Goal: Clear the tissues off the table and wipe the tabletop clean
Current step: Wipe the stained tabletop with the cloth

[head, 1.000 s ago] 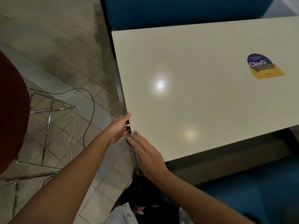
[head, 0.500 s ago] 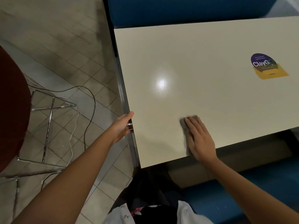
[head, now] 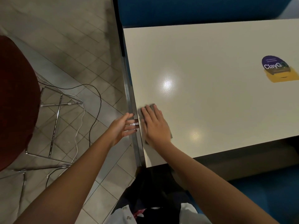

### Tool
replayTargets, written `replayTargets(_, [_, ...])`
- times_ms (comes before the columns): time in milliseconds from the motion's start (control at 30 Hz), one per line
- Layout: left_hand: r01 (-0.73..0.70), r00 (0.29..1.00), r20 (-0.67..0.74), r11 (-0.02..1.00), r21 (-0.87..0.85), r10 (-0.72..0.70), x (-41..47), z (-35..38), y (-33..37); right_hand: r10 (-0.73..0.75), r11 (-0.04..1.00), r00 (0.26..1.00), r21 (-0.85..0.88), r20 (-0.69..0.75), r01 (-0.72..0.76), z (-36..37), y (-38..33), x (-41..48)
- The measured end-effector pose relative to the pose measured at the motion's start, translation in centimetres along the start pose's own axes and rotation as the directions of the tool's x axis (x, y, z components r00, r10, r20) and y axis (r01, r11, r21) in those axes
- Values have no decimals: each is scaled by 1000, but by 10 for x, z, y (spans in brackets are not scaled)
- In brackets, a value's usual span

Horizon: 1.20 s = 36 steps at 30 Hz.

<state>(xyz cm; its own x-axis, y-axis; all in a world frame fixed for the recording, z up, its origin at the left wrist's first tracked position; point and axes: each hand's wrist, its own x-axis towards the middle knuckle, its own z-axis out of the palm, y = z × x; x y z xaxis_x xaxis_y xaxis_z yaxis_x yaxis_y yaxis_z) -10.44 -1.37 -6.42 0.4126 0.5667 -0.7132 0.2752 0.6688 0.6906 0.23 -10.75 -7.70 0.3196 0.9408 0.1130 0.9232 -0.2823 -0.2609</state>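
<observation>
The right hand (head: pixel 155 125) lies flat with its fingers straight and close together. It presses a grey cloth (head: pixel 152 106) onto the counter (head: pixel 210 102) at its 8 o'clock edge, likely so the whole palm can drag the cloth in a wipe. The left hand (head: pixel 121 126), at 9 o'clock of the right, is spread and holds nothing. It sits just off the metal edge strip (head: pixel 129 94), probably to catch whatever gets swept over. No tissues show on the counter, and a sticker (head: pixel 276 68) sits at 2 o'clock.
</observation>
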Motion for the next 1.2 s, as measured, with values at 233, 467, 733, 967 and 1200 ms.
replayTargets(233, [-8, 1000, -18, 1000, 7, 8, -6, -5, 1, -175, 984, 984, 26, 5, 175, -4, -6, -7])
replayTargets(467, [-9, 999, -40, 1000, 13, 10, -13, -8, 0, -304, 951, 947, -29, 99, 308, 0, -25, -59])
replayTargets(733, [-31, 996, -81, 999, 33, 34, -20, -25, 1, -365, 931, 921, 63, 140, 359, 12, -56, -71])
replayTargets(967, [-87, 989, -111, 990, 114, 100, -28, -32, 17, -123, 962, 992, 245, 7, 118, -25, -56, -31])
replayTargets(1200, [-40, 997, 69, 996, -78, 46, -42, 8, 53, 158, 922, 953, 385, -259, -48, -75, -38, 13])
